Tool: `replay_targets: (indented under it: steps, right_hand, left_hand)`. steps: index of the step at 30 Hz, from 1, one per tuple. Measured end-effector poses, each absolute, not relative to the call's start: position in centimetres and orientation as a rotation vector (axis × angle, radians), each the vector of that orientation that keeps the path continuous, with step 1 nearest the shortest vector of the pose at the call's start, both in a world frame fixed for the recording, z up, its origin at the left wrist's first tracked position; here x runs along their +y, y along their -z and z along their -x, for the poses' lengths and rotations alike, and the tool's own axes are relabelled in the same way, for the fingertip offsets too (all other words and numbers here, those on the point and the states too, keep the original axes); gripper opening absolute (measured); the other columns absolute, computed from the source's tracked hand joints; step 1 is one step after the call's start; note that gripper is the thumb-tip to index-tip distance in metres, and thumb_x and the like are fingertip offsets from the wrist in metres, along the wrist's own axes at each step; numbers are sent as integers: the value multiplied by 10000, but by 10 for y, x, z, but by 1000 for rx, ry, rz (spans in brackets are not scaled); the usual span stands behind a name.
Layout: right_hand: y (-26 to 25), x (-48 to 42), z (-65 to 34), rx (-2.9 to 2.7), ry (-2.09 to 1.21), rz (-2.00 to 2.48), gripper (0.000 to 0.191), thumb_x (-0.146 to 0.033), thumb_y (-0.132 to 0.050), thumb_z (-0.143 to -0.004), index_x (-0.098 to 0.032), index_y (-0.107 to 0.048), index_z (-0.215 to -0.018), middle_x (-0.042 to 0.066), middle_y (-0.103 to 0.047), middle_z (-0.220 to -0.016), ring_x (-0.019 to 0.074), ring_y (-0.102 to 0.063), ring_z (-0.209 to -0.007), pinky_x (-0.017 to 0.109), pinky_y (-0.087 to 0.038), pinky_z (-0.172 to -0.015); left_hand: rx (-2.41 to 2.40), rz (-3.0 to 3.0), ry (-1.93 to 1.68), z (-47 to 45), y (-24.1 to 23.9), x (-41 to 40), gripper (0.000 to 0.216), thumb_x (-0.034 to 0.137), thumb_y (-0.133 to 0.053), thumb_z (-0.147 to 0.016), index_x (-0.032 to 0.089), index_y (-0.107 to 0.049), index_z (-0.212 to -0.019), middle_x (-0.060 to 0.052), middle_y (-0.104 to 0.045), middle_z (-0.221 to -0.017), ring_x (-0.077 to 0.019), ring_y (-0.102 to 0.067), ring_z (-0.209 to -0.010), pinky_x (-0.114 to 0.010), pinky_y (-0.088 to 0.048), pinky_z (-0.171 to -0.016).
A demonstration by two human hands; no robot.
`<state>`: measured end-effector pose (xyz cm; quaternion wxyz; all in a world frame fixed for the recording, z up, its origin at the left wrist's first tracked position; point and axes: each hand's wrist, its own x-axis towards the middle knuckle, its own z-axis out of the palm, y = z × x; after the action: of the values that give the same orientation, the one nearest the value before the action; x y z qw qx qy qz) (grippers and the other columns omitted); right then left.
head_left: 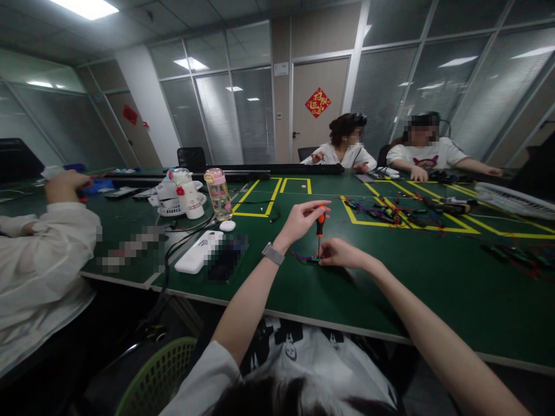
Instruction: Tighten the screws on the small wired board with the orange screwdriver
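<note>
A screwdriver [319, 224] with an orange and black handle stands upright over the green table. My left hand [302, 222], with a grey band on its wrist, has its fingers closed around the top of the handle. Low at the tip, my right hand [340, 254] is closed in a pinch on a small green circuit board [315, 260]. Red and blue wires [299, 256] run out from the board to the left. The screwdriver's tip meets the board beside my right fingertips; the exact contact point is too small to make out.
Left of my hands are a white power bank [197, 252], a dark blurred phone [228, 260], a round white case [227, 226] and bottles [219, 196]. Wired boards [385, 211] lie right, among yellow tape. Co-workers sit opposite and at left. A green basket [158, 375] stands below.
</note>
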<state>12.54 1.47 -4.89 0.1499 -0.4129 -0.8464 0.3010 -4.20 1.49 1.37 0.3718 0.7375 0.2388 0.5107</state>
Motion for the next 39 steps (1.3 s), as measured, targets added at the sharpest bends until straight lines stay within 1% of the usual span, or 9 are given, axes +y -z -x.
replay_targets:
  steps: [4,10,16,20,26,29,32,35,39]
  right_hand:
    - [49,15,-126,-2442,-851,1179,124,-236,-646,-649,-151,-595,-722,-3,-599,-644,137,-524,-586,232,-377,-537]
    - [48,15,-125,-2442,-858,1197,129,-238,-648,-662,-146,-597,-736,-3,-595,-635,134,-523,-582,231,-381,-539]
    - [50,17,-126,-2453,-838,1194,160,-249,-660,-665,-138,-618,-773,13,-616,-678,150,-552,-622,237,-397,-553]
    - [49,16,-126,-2455,-851,1195,156,-251,-657,-667,-142,-612,-771,7,-598,-663,145,-532,-605,236,-384,-535]
    - [50,16,-126,-2436,-858,1197,147,-250,-660,-665,-152,-597,-755,-4,-583,-648,134,-518,-594,227,-375,-525]
    - [50,17,-127,-2451,-873,1173,151,-253,-654,-671,-148,-592,-761,-5,-576,-645,131,-513,-590,226,-373,-526]
    - [52,20,-128,-2458,-890,1134,157,-262,-649,-674,-145,-590,-761,-7,-577,-644,128,-511,-585,224,-367,-522]
    - [58,22,-128,-2422,-897,1106,184,-295,-668,-659,-149,-578,-725,-22,-563,-616,114,-492,-558,217,-350,-507]
    - [71,20,-127,-2259,-948,1073,251,-373,-676,-666,-145,-577,-705,-31,-535,-580,102,-466,-535,219,-346,-506]
  left_hand:
    - [684,-1971,-1466,37,-8,12,237,337,-641,-807,166,-688,-964,-41,-632,-886,-116,-600,-730,-227,-481,-674]
    - [773,-2093,-1606,26,-2,6,279,297,-415,-941,199,-635,-1082,-67,-620,-1054,-166,-604,-974,-290,-467,-874]
    - [574,-1858,-1467,24,-3,9,229,307,-539,-877,163,-649,-1017,-68,-659,-970,-134,-642,-783,-247,-511,-704]
    - [694,-1934,-1563,24,-2,6,192,325,-635,-809,174,-678,-919,-44,-614,-951,-122,-596,-810,-211,-487,-680]
    - [673,-1926,-1511,26,-5,2,287,298,-444,-923,197,-654,-1091,-76,-628,-1082,-158,-610,-948,-253,-497,-770]
    - [559,-1790,-1435,26,-6,4,295,285,-483,-900,155,-640,-1113,-91,-675,-1000,-157,-643,-860,-270,-514,-745]
    - [612,-1797,-1486,26,-5,7,250,301,-582,-841,155,-677,-1020,-74,-680,-940,-127,-626,-764,-241,-504,-684]
    - [681,-1867,-1561,27,-3,9,219,320,-632,-806,168,-697,-950,-61,-656,-972,-124,-610,-802,-219,-490,-676]
    - [612,-1793,-1492,28,-4,10,275,327,-531,-874,173,-672,-1052,-86,-655,-1054,-154,-631,-884,-251,-509,-729]
